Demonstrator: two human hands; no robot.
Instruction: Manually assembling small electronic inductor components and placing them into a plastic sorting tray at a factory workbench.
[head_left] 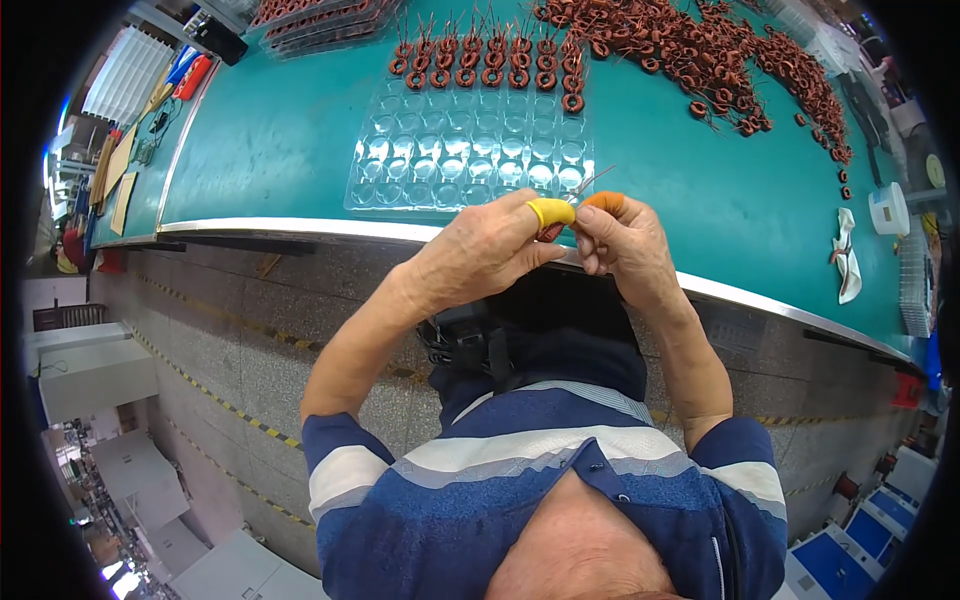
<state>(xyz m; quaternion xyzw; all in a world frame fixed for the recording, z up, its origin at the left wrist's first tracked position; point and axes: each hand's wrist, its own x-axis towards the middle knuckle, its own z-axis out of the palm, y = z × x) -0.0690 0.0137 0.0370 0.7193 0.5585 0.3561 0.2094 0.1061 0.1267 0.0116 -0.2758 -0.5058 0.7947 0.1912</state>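
Note:
A small copper-wound ring coil (550, 233) is pinched in my left hand (485, 248), which has a yellow finger cot on one finger. My fingers partly hide the coil. Thin wire leads (597, 179) stick up from between my two hands. Close against it, my right hand (637, 245), with an orange finger cot, pinches at the leads with thumb and forefinger. Both hands are at the table's front edge, just in front of a clear plastic tray (430, 150) with round pockets. Several coils (492, 60) stand in the tray's far rows, leads pointing up; its nearer pockets hold none.
Loose ring coils lie in a large pile (690, 60) at the back right of the green table (270, 140). Stacked trays (325, 25) of coils stand at the back left. A white cloth-like piece (848, 258) and a white tub (887, 210) are at the right.

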